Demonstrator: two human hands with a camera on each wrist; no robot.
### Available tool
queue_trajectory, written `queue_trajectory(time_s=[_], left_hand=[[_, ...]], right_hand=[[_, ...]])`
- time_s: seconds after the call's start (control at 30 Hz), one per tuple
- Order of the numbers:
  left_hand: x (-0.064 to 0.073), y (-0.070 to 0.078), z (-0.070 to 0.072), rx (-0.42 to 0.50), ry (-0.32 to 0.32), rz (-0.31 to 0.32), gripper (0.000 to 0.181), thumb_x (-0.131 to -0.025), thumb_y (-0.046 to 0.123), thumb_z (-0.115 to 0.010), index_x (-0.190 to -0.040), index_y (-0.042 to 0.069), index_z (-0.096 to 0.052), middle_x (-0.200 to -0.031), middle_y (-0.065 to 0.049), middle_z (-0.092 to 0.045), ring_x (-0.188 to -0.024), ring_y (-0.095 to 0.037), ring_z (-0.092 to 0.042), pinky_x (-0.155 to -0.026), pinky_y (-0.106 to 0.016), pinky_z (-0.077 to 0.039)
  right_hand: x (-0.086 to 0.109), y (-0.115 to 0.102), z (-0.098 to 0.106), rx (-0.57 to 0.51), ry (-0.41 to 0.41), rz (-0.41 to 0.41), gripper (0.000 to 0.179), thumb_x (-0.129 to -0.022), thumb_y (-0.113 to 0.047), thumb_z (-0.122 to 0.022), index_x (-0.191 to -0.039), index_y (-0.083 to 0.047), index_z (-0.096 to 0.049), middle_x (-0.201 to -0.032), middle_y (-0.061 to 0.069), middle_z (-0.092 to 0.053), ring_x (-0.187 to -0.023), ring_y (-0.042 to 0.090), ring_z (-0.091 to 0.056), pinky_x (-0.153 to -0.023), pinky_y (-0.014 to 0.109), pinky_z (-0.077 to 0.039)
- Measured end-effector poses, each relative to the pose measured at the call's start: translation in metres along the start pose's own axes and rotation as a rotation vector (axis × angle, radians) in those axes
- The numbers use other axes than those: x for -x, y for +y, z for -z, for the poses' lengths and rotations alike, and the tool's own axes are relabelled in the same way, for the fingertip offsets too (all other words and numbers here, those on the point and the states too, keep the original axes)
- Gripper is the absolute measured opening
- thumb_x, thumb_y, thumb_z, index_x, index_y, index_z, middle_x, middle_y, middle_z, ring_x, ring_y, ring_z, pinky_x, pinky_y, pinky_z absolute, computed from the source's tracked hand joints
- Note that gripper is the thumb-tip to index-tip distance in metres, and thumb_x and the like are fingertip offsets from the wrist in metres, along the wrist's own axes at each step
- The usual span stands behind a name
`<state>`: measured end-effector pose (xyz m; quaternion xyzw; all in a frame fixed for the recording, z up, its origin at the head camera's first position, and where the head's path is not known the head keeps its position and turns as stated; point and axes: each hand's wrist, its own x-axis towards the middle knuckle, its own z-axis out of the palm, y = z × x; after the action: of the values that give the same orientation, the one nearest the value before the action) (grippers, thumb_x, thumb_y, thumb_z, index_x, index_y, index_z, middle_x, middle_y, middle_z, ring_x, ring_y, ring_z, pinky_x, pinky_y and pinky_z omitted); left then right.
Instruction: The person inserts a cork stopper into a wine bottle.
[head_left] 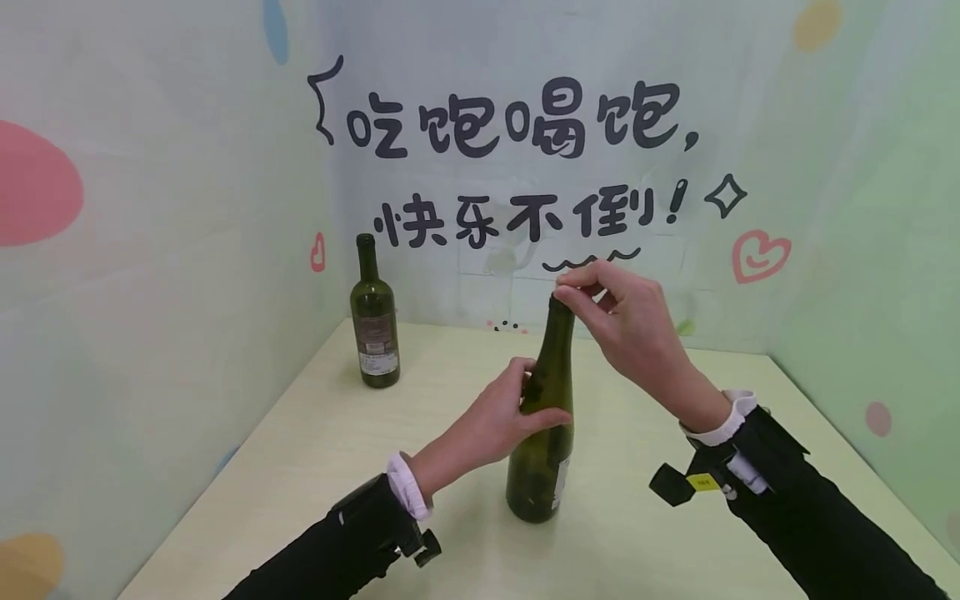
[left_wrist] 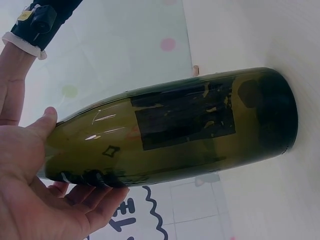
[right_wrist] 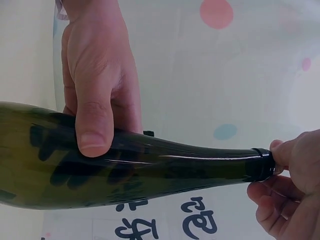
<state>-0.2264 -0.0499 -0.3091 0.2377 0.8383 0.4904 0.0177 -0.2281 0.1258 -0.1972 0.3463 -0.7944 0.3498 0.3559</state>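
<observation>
A green glass wine bottle (head_left: 557,367) stands on the table in front of me, tilted slightly to the right. My left hand (head_left: 498,417) grips its body just below the shoulder, thumb across the near side and fingers round the far side, as the left wrist view also shows. At the top, my right hand (head_left: 626,321) pinches at the bottle's mouth (right_wrist: 262,164) with thumb and fingertips. I cannot tell whether a small stopper sits between those fingertips, as they cover the opening. The left wrist view shows a dark label (left_wrist: 185,117) on the bottle.
A second green wine bottle (head_left: 375,321) with a dark and white label stands upright at the table's back left corner. The pale table (head_left: 300,467) is enclosed by printed walls (head_left: 150,250) at the left, back and right.
</observation>
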Motion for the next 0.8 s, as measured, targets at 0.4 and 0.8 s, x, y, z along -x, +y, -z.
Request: queue_trajectory(time_s=[0.4,0.8], left_hand=[[0.0,0.001,0.0,-0.08,0.021,-0.021,0.078,-0.074,0.063,-0.064,-0.134,0.021,-0.037,-0.122,0.004,-0.054,-0.106,-0.015,-0.057,-0.082,-0.035,-0.052],[0.012,-0.003,0.015,-0.212,0.064,-0.109,0.074,-0.084,0.066,-0.051,-0.144,0.022,-0.045,-0.145,0.005,-0.041,-0.124,-0.017,-0.048,-0.094,-0.038,-0.045]], right_hand=[[0.009,0.006,-0.005,-0.075,0.084,0.028,0.026,-0.087,-0.016,-0.069,-0.111,-0.007,-0.07,-0.102,-0.001,-0.069,-0.081,0.009,-0.06,-0.067,0.021,-0.049],[0.047,0.02,-0.022,-0.049,-0.026,-0.038,0.075,-0.083,-0.014,-0.073,-0.148,-0.015,-0.034,-0.112,0.007,-0.062,-0.082,0.01,-0.058,-0.062,0.025,-0.048]])
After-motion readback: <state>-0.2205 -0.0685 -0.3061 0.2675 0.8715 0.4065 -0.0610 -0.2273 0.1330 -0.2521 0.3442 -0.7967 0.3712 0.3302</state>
